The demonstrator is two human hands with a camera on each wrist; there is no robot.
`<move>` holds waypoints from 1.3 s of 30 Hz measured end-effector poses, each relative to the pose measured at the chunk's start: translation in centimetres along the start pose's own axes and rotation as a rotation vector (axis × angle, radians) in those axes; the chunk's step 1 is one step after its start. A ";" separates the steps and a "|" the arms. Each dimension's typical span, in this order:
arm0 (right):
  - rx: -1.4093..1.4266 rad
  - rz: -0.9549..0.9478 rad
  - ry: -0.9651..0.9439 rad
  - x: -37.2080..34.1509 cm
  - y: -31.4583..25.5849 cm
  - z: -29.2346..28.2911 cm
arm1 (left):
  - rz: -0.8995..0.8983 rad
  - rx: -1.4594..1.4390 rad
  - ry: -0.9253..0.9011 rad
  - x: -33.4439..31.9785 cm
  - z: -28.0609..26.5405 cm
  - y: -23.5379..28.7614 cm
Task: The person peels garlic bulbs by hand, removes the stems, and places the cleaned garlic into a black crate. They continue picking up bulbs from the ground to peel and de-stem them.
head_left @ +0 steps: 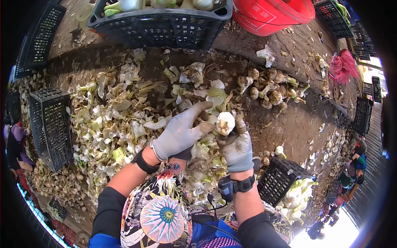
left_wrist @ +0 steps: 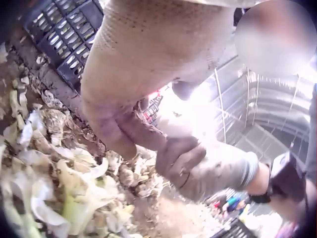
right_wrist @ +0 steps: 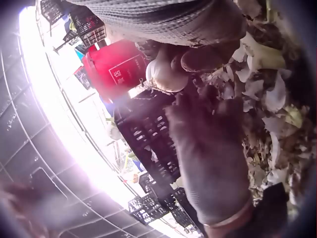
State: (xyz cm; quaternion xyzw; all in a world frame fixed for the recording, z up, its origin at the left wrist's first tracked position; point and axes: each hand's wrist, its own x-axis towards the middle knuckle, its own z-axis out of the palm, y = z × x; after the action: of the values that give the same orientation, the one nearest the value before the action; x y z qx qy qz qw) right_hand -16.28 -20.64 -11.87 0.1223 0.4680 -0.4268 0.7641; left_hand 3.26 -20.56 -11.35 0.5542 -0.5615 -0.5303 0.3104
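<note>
A whitish garlic bulb (head_left: 225,123) is held in my gloved right hand (head_left: 239,151), its fingers and thumb round the side and underneath. In the right wrist view the same bulb (right_wrist: 166,74) shows below the right glove's knit fabric. My gloved left hand (head_left: 178,132) is close on the bulb's left, with thumb and forefinger spread apart and the thumb tip right by the bulb. Both gloves are soiled at the fingertips. Beneath the hands lies a heap of loose garlic skins and leaves (head_left: 111,120). Untrimmed garlic bulbs (head_left: 269,87) lie in a pile beyond the right hand.
Ahead stands a black crate (head_left: 165,29) with pale bulbs in it, beside a red bucket (head_left: 273,16). Another black crate (head_left: 49,124) is at the left. Near my right forearm, a tipped crate (head_left: 281,177) adjoins white trimmed garlic (head_left: 300,198). Other people work farther off.
</note>
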 end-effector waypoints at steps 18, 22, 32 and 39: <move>-0.854 -0.390 0.159 0.6 2.3 0.9 | -0.101 -0.060 0.149 0.6 1.0 1.0; -1.020 -0.562 0.164 1.2 2.5 0.2 | -0.095 -0.110 0.207 0.3 1.3 0.6; -1.109 -0.676 0.181 0.5 2.2 1.8 | -0.199 -0.213 0.268 -0.1 1.8 1.1; -1.159 -0.652 0.104 0.5 3.1 0.1 | -0.287 -0.522 0.274 -0.4 1.5 -0.2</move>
State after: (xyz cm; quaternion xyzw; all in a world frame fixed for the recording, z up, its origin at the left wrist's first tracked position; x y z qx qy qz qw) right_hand -13.74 -19.09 -12.89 -0.4354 0.6709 -0.3090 0.5147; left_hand 2.01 -19.73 -11.79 0.5956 -0.2759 -0.6151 0.4368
